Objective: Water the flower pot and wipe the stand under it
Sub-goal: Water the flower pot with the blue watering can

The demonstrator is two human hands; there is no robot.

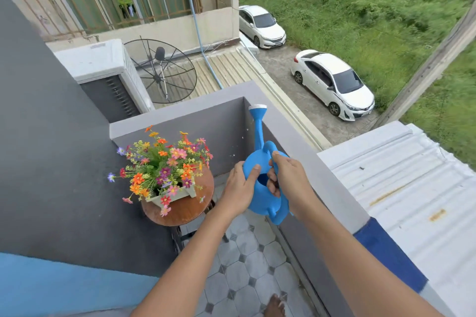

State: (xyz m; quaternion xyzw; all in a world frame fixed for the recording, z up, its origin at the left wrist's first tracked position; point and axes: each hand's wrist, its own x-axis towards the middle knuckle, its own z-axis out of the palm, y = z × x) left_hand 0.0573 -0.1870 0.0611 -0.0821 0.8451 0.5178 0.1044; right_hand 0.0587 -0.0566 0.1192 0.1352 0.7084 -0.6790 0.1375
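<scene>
A: What's the biggest thing close by?

B: The grey balcony wall [226, 121], then the round wooden stand [190, 208] in the corner on the tiled floor [247, 265].

A: And on the stand?

B: A white flower pot [177, 194] full of mixed flowers [162, 162], set toward its left side.

A: Where's the watering can?

B: The blue watering can [260, 195] is in the air just right of the stand, spout up, away from the flowers.

A: The hands?

B: The left hand [240, 188] presses against its side; the right hand [288, 180] is wrapped around the top handle.
</scene>
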